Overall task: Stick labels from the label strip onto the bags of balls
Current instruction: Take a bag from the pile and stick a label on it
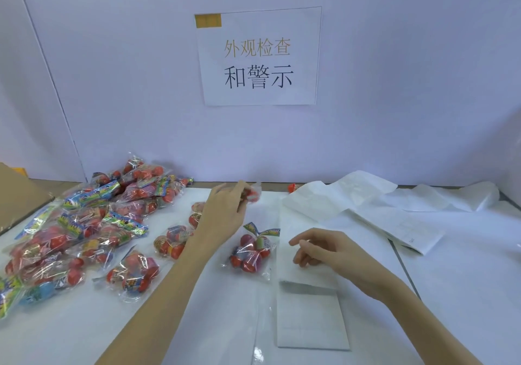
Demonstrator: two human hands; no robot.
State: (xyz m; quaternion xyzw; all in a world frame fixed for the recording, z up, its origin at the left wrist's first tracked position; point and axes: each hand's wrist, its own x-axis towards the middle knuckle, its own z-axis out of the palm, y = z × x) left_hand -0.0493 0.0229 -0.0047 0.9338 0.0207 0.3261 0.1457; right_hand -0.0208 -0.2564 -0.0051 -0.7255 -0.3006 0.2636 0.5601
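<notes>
My left hand (pixel 225 212) is raised over the table's middle and grips a small clear bag of red balls (pixel 251 194) at its fingertips. Another bag of balls (pixel 252 252) with a colourful header lies on the table between my hands. My right hand (pixel 315 247) hovers over the white label strip (pixel 307 302), fingers loosely curled, and I cannot tell whether they pinch a label. The strip runs from near the front edge up toward the back right. A pile of several bags (pixel 84 223) lies at the left.
A cardboard box flap (pixel 19 195) sits at the far left. Crumpled white backing paper (pixel 394 201) trails across the back right. A paper sign (pixel 259 57) hangs on the white wall behind. The white table (pixel 465 280) shows at the right.
</notes>
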